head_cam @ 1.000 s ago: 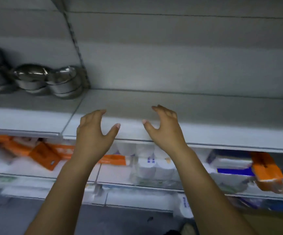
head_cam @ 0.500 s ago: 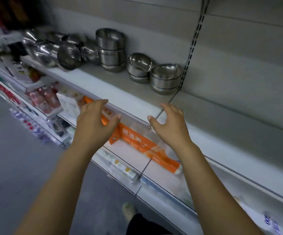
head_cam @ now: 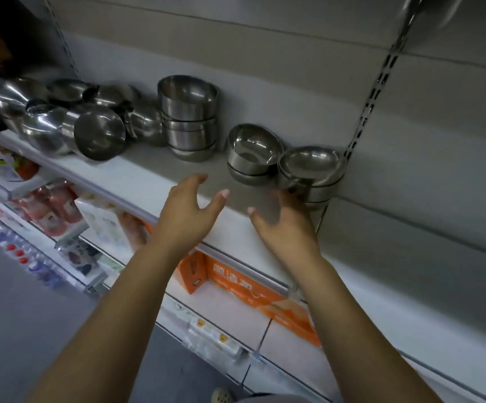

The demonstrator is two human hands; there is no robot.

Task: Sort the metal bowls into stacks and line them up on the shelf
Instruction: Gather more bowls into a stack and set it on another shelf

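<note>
Bowl stack stands just beyond right grip, left grip alongside.

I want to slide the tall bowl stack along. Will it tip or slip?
The tall stack probably slides easily: polished steel on a smooth shelf. Pushed near its top it may tip, being several bowls high on a rounded base.

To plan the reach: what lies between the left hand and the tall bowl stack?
Only bare shelf separates left hand and tall bowl stack, in the head view.
</note>
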